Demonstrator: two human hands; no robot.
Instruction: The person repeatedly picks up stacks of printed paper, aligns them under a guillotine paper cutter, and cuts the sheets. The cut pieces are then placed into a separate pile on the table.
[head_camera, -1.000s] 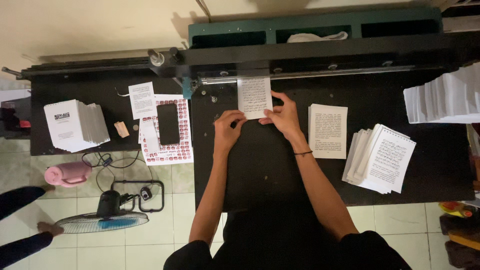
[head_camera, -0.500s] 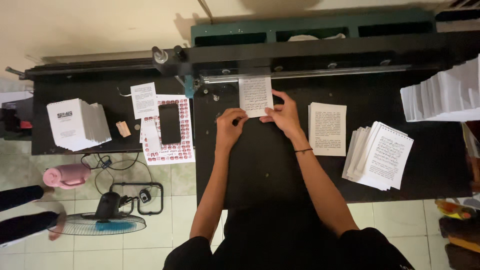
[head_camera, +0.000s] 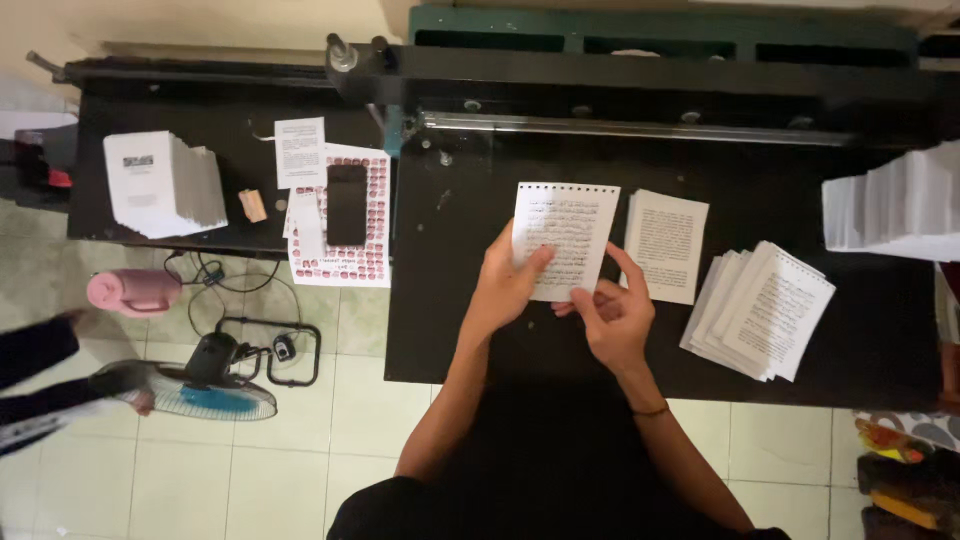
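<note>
Head view: left hand (head_camera: 505, 285) and right hand (head_camera: 612, 318) both pinching a punched white sheet (head_camera: 565, 238), lifted over the table's (head_camera: 450, 330) middle. Just right, a white stack (head_camera: 666, 245); further right, fanned sheets (head_camera: 762, 310). White booklets (head_camera: 160, 183) at far left corner.

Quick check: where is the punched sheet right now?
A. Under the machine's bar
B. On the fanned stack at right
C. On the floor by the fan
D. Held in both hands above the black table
D: the left hand and right hand both grip the sheet, clear of the bar.
</note>
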